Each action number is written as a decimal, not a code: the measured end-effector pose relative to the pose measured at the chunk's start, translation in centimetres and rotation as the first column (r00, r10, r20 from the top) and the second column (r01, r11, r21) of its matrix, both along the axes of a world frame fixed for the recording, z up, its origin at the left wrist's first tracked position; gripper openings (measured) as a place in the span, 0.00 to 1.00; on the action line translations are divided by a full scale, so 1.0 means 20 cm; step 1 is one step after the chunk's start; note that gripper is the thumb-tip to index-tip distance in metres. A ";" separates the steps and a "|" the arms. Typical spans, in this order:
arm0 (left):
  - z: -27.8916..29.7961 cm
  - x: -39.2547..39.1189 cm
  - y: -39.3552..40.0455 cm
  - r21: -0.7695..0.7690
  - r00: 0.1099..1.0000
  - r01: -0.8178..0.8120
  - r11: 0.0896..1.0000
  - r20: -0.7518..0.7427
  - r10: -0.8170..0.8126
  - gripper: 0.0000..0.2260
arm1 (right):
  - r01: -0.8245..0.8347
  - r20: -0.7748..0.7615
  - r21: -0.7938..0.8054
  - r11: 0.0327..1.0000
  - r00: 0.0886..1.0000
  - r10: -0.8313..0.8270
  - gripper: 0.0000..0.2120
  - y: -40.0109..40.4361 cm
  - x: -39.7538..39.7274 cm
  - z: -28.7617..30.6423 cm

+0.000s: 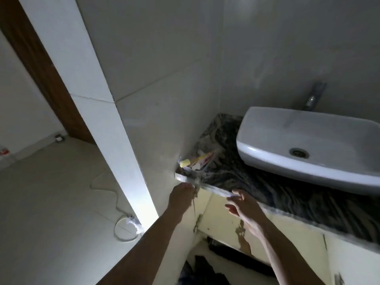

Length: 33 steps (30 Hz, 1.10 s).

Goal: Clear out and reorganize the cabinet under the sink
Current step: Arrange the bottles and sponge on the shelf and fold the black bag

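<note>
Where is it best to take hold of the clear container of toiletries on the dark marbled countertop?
Probably by the near rim of the clear container, coming from the counter's front edge: the wall blocks its left and items stick out on top. The left hand is nearest.

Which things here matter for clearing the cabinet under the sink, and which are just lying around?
Job:
cabinet door
left hand, at the counter's edge
right hand, open

Lying about:
toiletries on the countertop
white cable on the floor
sink
</note>
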<state>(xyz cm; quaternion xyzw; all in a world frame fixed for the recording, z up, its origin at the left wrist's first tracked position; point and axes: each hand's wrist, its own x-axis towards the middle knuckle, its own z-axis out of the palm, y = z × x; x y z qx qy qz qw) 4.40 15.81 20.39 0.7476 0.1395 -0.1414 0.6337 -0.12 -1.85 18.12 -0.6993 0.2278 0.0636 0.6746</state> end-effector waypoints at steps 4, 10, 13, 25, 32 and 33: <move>-0.15 -0.40 -0.05 0.017 0.936 0.327 0.945 -0.141 -0.322 0.07 | 0.193 -0.114 0.008 0.981 0.975 -0.191 0.13 -0.09 -0.58 -0.16; -0.54 -0.99 -0.19 0.123 0.700 0.689 0.714 -0.367 -0.612 0.08 | 0.309 -0.410 -0.048 0.950 0.861 -0.301 0.12 -0.17 -1.41 -0.48; -0.70 -1.26 -0.30 0.224 0.561 0.824 0.520 -0.446 -0.698 0.05 | 0.381 -0.500 -0.105 0.919 0.778 -0.380 0.10 -0.23 -1.77 -0.62; -1.15 -1.70 -0.81 0.399 0.434 0.887 0.233 -0.549 -0.714 0.16 | 0.119 -0.598 -0.220 0.968 0.768 -0.230 0.15 -0.56 -2.20 -1.16; -1.67 -1.48 -0.99 0.337 0.490 0.870 0.360 -0.517 -0.702 0.24 | 0.149 -0.570 -0.295 0.944 0.765 -0.299 0.16 -0.75 -1.99 -1.58; -1.82 -1.42 -1.04 0.323 0.513 0.858 0.400 -0.493 -0.702 0.26 | 0.193 -0.542 -0.312 0.930 0.768 -0.341 0.17 -0.78 -1.92 -1.72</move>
